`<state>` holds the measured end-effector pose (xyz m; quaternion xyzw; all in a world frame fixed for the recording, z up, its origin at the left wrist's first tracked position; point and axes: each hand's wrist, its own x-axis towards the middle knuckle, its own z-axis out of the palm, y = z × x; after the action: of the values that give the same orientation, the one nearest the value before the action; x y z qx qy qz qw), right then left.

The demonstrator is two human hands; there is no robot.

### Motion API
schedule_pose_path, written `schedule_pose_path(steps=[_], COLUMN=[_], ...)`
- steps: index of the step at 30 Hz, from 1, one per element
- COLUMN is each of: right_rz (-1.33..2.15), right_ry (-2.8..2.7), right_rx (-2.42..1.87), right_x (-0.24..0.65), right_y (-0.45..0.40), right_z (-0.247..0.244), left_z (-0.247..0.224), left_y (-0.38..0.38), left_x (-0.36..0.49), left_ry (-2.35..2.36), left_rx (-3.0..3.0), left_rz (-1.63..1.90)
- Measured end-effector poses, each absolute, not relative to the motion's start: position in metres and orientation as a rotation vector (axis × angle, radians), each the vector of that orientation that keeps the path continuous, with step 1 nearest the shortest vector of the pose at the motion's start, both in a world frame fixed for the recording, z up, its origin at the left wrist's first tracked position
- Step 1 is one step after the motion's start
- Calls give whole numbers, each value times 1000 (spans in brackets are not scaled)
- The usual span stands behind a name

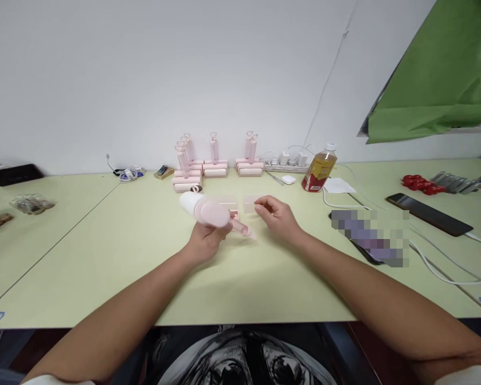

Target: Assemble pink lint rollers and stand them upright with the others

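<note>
My left hand is wrapped round a pink and white lint roller, tilted above the table with its rounded end toward me. Its slim pink handle points to the right. To the right of it, the thumb and fingertips of my right hand pinch a thin, see-through pinkish piece, perhaps a cover; its outline is faint. A second pale clear piece shows just behind the roller. Several similar pink lint rollers with upright heart-topped handles stand along the wall.
Behind my right hand are a drink bottle, a power strip with chargers, and a white case. A blurred-out phone, a black phone and white cables lie right. Bagged items lie far left.
</note>
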<state>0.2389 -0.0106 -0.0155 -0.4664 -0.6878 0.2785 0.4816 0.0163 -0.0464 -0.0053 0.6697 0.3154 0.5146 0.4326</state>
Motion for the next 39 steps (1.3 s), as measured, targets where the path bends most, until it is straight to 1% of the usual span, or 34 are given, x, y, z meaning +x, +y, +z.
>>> schedule_pose_path(steps=[1,2,4,9,11,13,17,19,23,32,36,39], right_rz=[476,345,267,341,361,470,837,944,924,760,803,901], right_ry=[-1733,-1778,-1879,-2083,-2028,-1869,-1428,-1352,-1457,-1662,-1726,-1797], right_rx=[-1199,-1256,-1373,-1484,-1534,-1529,-1224,-1046,-875,-881,-869,-852], right_x=[247,255,267,271,270,270,274,273,265,256,256,253], right_y=[-4,4,16,25,24,21,11,4,-11,-17,-18,-20], right_z=[-16,-17,-20,-28,-25,-18,0,6,9,2,1,0], left_z=[-2,0,1,-5,-8,-9,-9,-9,-9,-8,-9,-11], left_y=[-48,-49,-52,-56,-55,-54,-51,-50,-50,-51,-50,-50], left_x=[15,14,14,19,20,20,20,21,22,20,20,19], left_ry=[785,785,801,920,962,990,1055,1058,1018,985,990,975], left_rx=[1672,1676,1683,1669,1687,1748,1835,1863,1866,1856,1858,1870], left_rz=[1281,1265,1209,1028,978,946,871,835,789,753,747,762])
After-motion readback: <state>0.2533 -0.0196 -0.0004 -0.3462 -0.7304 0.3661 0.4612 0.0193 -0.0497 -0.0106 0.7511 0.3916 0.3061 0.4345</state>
